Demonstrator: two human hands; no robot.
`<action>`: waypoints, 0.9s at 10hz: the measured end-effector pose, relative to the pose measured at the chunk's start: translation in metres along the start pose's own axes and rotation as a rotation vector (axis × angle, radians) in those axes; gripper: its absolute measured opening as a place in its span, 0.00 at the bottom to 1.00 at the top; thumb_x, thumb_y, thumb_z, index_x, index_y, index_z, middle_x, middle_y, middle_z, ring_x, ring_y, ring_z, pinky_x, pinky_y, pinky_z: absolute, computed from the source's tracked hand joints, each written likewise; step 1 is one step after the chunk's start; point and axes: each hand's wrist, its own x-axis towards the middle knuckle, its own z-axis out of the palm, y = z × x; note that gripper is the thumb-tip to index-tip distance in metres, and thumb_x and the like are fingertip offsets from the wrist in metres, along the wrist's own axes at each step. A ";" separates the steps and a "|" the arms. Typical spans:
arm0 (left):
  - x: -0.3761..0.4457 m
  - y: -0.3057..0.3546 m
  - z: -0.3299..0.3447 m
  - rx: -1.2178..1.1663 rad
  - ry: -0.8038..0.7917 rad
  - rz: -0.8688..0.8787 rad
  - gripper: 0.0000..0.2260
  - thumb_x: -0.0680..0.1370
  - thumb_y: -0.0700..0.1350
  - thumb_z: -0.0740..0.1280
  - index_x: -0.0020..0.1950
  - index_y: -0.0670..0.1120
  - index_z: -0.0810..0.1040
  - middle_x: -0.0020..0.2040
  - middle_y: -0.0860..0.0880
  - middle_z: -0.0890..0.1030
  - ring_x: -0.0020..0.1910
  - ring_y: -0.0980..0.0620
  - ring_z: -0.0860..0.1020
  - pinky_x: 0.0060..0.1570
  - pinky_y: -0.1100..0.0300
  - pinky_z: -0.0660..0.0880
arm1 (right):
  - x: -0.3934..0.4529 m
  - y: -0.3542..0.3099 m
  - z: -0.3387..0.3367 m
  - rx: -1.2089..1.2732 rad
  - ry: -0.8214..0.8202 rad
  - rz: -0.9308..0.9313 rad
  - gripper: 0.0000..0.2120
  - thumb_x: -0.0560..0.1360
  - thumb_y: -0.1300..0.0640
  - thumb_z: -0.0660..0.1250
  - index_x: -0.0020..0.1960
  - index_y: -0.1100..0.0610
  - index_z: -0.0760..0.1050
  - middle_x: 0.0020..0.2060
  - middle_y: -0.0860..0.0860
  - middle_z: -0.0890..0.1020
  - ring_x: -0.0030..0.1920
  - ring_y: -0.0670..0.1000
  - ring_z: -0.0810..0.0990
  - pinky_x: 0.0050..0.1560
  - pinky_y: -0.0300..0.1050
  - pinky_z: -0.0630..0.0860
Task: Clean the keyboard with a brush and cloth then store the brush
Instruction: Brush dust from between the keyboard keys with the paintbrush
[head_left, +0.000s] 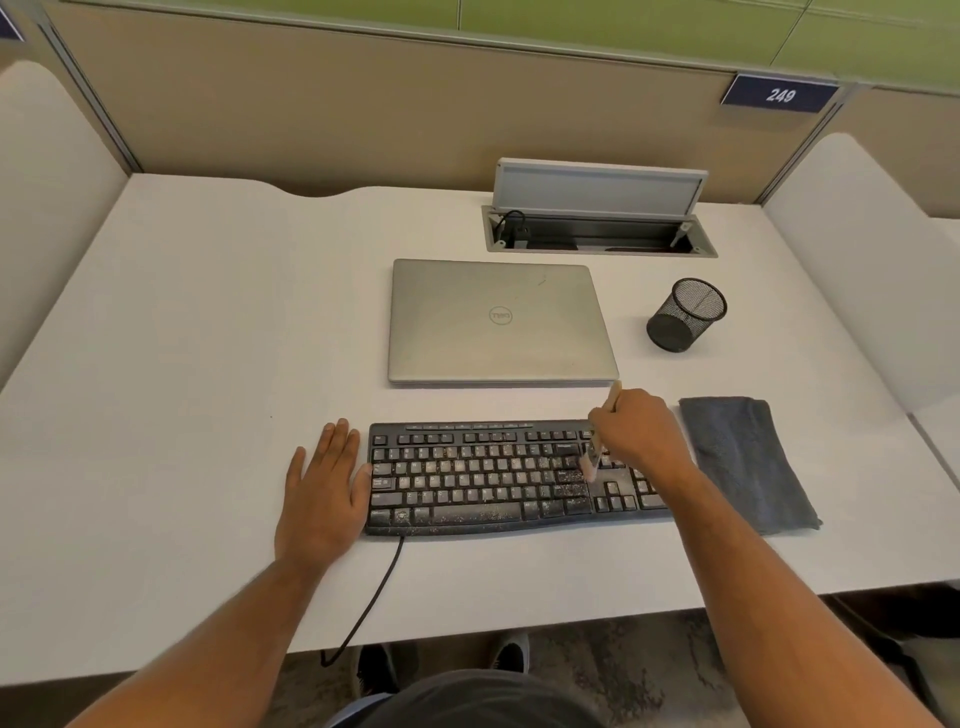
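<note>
A black keyboard (478, 480), speckled with pale dust, lies on the white desk (208, 338) in front of me. My right hand (641, 431) grips a small wooden-handled brush (592, 460), whose bristles touch the keys right of the main block. My left hand (324, 486) lies flat on the desk, fingers straight, its thumb side against the keyboard's left end. A folded dark grey cloth (745, 460) lies just right of the keyboard. A black mesh pen cup (685, 314) stands behind the cloth.
A shut silver laptop (496, 322) lies behind the keyboard. Behind it a cable box (597, 234) in the desk stands with its lid up. The keyboard's cable (374, 592) runs off the front edge. Partition walls close in the desk at the back and sides.
</note>
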 end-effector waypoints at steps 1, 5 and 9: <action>-0.001 0.001 0.000 -0.003 0.003 0.000 0.32 0.83 0.58 0.40 0.82 0.45 0.60 0.83 0.51 0.56 0.82 0.55 0.51 0.80 0.46 0.49 | 0.001 -0.001 0.003 0.060 0.101 -0.071 0.23 0.84 0.51 0.56 0.35 0.58 0.77 0.30 0.51 0.82 0.34 0.53 0.81 0.40 0.49 0.79; -0.001 0.001 -0.001 -0.012 0.000 0.000 0.33 0.83 0.59 0.39 0.82 0.45 0.59 0.83 0.52 0.56 0.82 0.55 0.51 0.80 0.46 0.49 | -0.006 -0.006 0.002 0.018 0.080 -0.087 0.27 0.86 0.52 0.53 0.34 0.60 0.78 0.29 0.51 0.82 0.33 0.53 0.81 0.38 0.46 0.76; 0.001 -0.001 0.001 -0.014 0.001 0.000 0.32 0.83 0.59 0.40 0.82 0.45 0.59 0.83 0.52 0.55 0.82 0.56 0.50 0.81 0.47 0.48 | -0.012 -0.012 0.002 0.103 0.004 -0.004 0.23 0.84 0.55 0.58 0.35 0.62 0.79 0.28 0.54 0.82 0.29 0.51 0.79 0.30 0.42 0.70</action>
